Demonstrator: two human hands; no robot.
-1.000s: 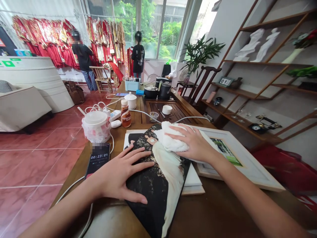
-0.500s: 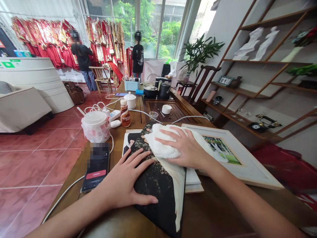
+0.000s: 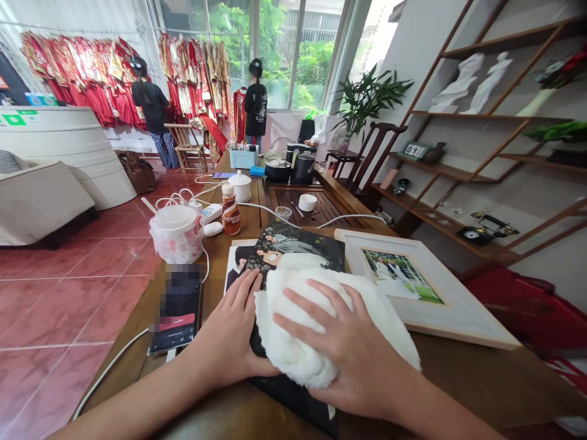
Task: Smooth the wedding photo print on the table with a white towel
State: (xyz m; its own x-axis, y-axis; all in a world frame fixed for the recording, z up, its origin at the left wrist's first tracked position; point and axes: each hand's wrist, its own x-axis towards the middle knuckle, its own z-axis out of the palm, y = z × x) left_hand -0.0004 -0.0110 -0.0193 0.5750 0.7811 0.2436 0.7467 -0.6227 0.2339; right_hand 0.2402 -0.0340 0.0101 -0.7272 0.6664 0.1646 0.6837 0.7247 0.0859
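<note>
A dark wedding photo print [image 3: 298, 244] lies on the wooden table [image 3: 458, 379] in front of me, on top of another print [image 3: 236, 260]. My right hand [image 3: 339, 342] lies flat with spread fingers on a fluffy white cloth [image 3: 293, 330], pressing it onto the near part of the print. My left hand [image 3: 232, 333] rests flat on the print's left edge, fingers stretched out, partly under the cloth's edge.
A white-framed photo [image 3: 413, 287] lies to the right. A phone [image 3: 177, 308] with a white cable lies to the left, beside a bagged white cup [image 3: 177, 232], a brown bottle [image 3: 230, 211] and a tea tray [image 3: 312, 205]. Shelves stand at right. Two people stand by red garments far back.
My right hand has dragged the cloth down the print toward me, uncovering the couple at its top. The left hand slid slightly nearer along the left edge.
</note>
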